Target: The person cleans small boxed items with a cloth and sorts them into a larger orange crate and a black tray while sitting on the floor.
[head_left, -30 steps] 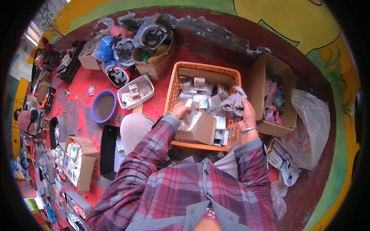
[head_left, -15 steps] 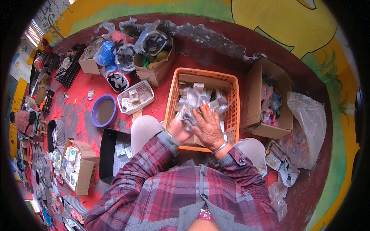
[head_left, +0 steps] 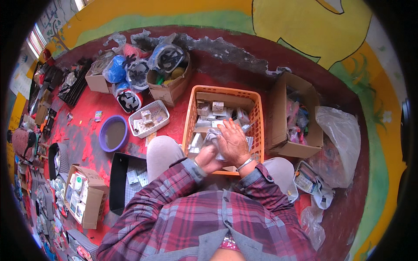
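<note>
Over the near part of an orange plastic basket (head_left: pixel 260 126), both my hands are pressed together around a crumpled grey cloth (head_left: pixel 212 136). My left hand (head_left: pixel 209 159) cups it from below, fingers mostly hidden. From the right, my right hand (head_left: pixel 234 142) lies against the cloth with its fingers close together and pointing away from me. Whether something smaller is wrapped inside cannot be seen. Beneath and beyond the hands, the basket holds several small white boxes (head_left: pixel 218 106) and packets, with cardboard along its far wall.
Right of the basket stands an open carton (head_left: pixel 274 117) of bagged items, beside a clear plastic bag (head_left: pixel 342 135). To the left are a white basket (head_left: pixel 163 123), a purple basin (head_left: pixel 126 136) and a black bin (head_left: pixel 116 174). Helmets (head_left: pixel 169 58) sit by the far wall.
My hands have drawn slightly nearer to me and closed more tightly over the cloth, which shows less now. More of the basket's contents is visible. The whole view has shifted a little.
</note>
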{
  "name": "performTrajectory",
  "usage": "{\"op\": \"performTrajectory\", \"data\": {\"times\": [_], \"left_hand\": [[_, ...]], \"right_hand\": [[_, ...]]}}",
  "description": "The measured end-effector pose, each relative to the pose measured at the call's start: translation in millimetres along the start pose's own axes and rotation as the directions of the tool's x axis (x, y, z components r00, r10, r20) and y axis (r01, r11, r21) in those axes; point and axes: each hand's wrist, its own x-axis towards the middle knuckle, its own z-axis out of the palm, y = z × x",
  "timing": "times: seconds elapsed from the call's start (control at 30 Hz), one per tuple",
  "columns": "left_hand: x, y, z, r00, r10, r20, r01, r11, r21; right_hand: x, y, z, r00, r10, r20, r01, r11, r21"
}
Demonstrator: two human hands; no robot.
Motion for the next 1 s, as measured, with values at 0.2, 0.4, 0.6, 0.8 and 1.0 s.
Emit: {"op": "performTrajectory", "data": {"times": [0.2,0.4,0.6,0.8,1.0], "left_hand": [[-18.2,-5.6,23.0,0.997,0.074,-0.032,-0.074,0.997,0.001],[-44.2,-13.2,35.4,0.996,0.03,-0.084,-0.023,0.996,0.09],[-54.5,-10.8,5.8,0.972,0.102,-0.213,-0.076,0.989,0.127],[-59.8,-5.8,0.1,0.944,0.119,-0.308,-0.087,0.989,0.117],[-59.4,-4.5,3.5,0.953,0.105,-0.285,-0.071,0.99,0.125]], "right_hand": [[-6.5,-15.9,-2.1,0.995,0.08,-0.061,-0.077,0.996,0.051],[-0.6,-17.0,-20.2,0.842,0.507,0.184,-0.477,0.542,0.692],[5.2,9.3,-56.8,0.694,0.577,0.432,-0.067,-0.545,0.836],[-22.1,40.1,-50.8,0.616,0.61,0.498,-0.247,-0.451,0.858],[-54.0,87.3,-24.2,0.739,0.565,0.367,-0.582,0.26,0.771]]}}
